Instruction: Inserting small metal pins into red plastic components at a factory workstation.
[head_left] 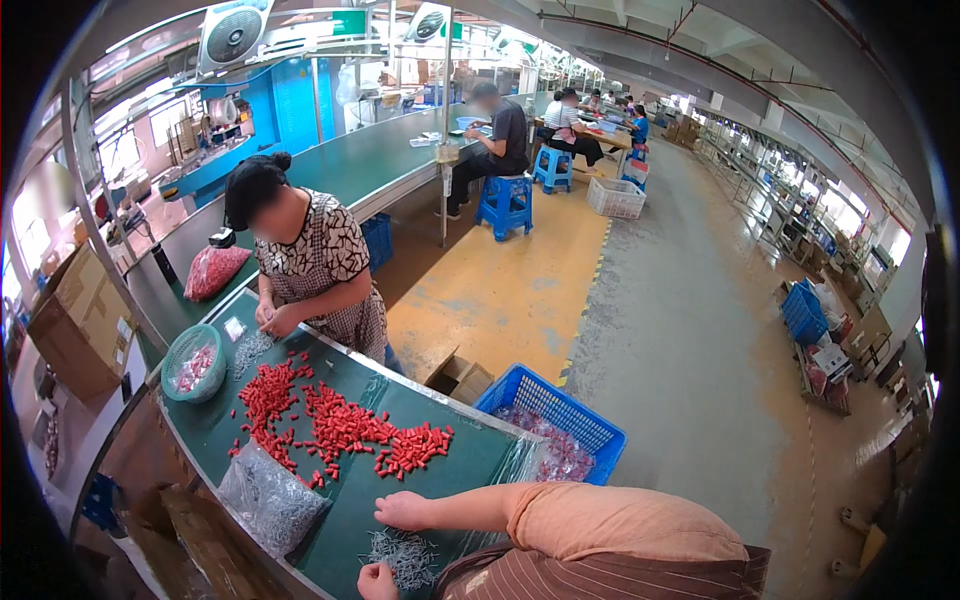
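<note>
My right hand (402,511) is closed just above the table edge of a pile of thin grey screw-like pieces (404,560). My left hand (377,582) is closed too, on the other side of that pile at the lower edge of the picture. Whatever either hand's fingers may hold is too small to make out. A clear plastic bag (268,500) full of similar grey pieces lies beside the pile. Past my right hand, many short red plastic cylinders (345,425) are spread over the green table (365,475).
Across the table a person (310,250) works with both hands near a green basket (194,364) and a small grey pile (252,352). A red-filled bag (215,272) lies farther off. A blue crate (600,435) of packed bags stands at the table's side, beside a cardboard box (460,376).
</note>
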